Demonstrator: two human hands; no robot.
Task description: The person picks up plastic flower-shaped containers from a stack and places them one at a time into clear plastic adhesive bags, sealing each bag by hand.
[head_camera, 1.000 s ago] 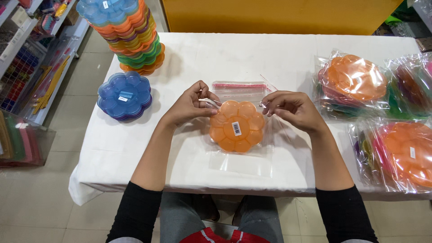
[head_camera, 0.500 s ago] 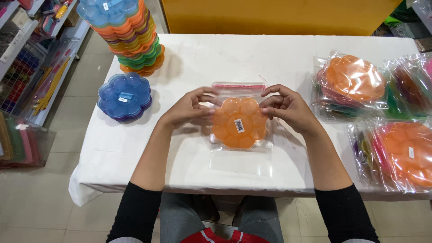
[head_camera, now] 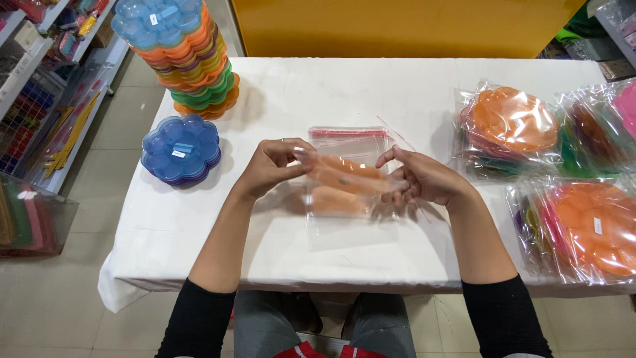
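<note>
An orange flower-shaped plastic container (head_camera: 348, 174) is tilted on edge above the white table (head_camera: 331, 93), blurred with motion. My left hand (head_camera: 275, 166) grips its left side and my right hand (head_camera: 421, 178) grips its right side. Under it lies a clear zip bag (head_camera: 350, 142) with a red strip along its top, flat on the table.
A tall stack of coloured flower-shaped containers (head_camera: 185, 56) stands at the far left, with a short blue stack (head_camera: 180, 148) beside it. Bagged containers (head_camera: 510, 126) and more bagged containers (head_camera: 583, 229) lie at the right. Shop shelves (head_camera: 40, 99) run along the left.
The orange container lay flat with its lid up between my hands; now both hands have lifted and tipped it on edge above the bag.
</note>
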